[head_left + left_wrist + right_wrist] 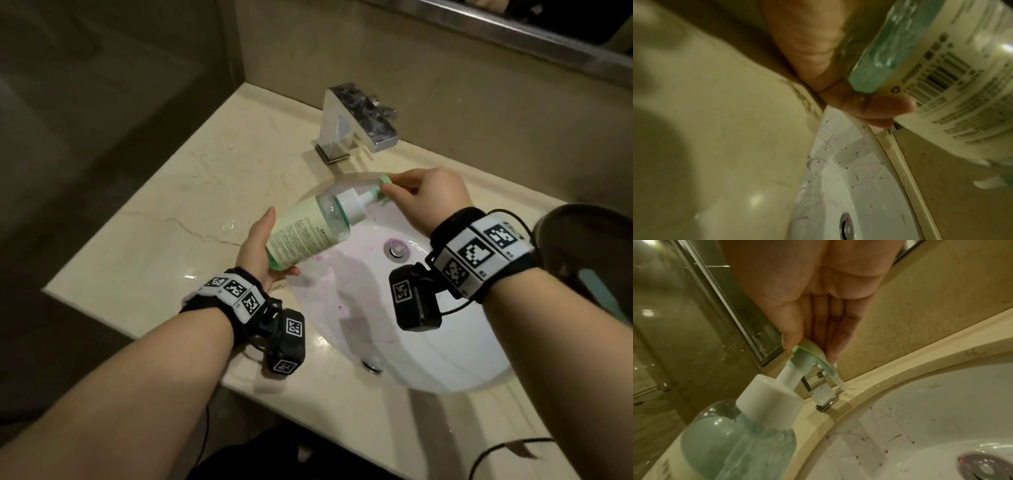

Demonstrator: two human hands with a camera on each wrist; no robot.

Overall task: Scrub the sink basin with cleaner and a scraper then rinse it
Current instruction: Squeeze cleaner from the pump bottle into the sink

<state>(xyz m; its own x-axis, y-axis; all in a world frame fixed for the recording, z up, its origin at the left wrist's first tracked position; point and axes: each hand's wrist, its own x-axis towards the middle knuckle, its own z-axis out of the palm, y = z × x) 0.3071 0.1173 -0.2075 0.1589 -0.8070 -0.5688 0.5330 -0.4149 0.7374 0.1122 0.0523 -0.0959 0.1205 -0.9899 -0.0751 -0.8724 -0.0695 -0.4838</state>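
A pale green cleaner bottle (301, 229) with a clear shoulder lies tilted over the back left of the white sink basin (445, 325). My left hand (260, 250) grips its base, a fingertip (885, 105) curled under the bottle (953, 81). My right hand (424, 198) pinches the green pump head (384, 181) between thumb and fingers; in the right wrist view the pump head (809, 353) sits at my fingertips (834, 352), nozzle pointing down at the rim. Pink streaks and specks mark the basin (931, 426). No scraper is in view.
A square chrome faucet (356, 120) stands behind the basin on the beige marble counter (171, 222). The chrome drain (396, 250) sits in the basin's middle, an overflow hole (371, 367) near the front. A dark round bin (589, 257) stands at the right.
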